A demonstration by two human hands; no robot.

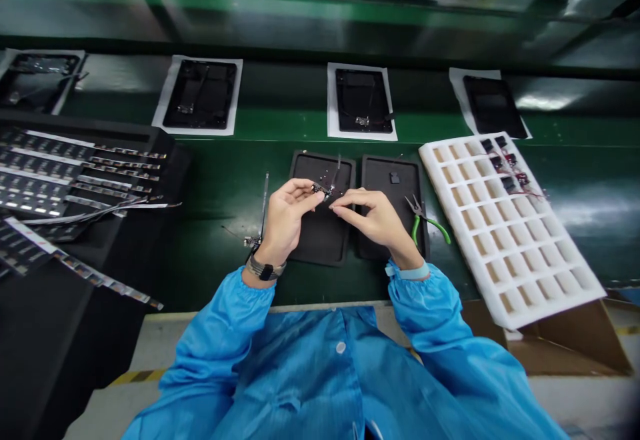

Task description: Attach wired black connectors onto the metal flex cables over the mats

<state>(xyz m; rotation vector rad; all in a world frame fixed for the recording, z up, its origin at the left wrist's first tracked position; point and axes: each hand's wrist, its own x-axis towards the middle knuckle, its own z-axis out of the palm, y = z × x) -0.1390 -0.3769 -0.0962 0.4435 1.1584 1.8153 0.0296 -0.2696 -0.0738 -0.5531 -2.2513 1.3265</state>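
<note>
My left hand (pixel 289 217) pinches a small circuit board (pixel 324 191) with a thin strip rising from it, above a shallow black tray (pixel 320 240). To its right, my right hand (pixel 367 217) has thumb and fingertips pressed together close to the board's edge. Whatever sits between those fingertips is too small to make out. A second black tray (pixel 373 177) lies partly under my right hand, with a small dark square part (pixel 395 178) in it. Beside my left wrist, another small circuit board (pixel 251 241) with a strip rests on the green bench.
Green-handled pliers (pixel 420 220) lie against the right tray. A white foam tray (pixel 520 247) with pockets holds several small wired parts at its top. Black panels on white sheets, such as one tablet-like panel (pixel 365 100), line the back. Strip-like boards (pixel 80 173) cover a black box at left.
</note>
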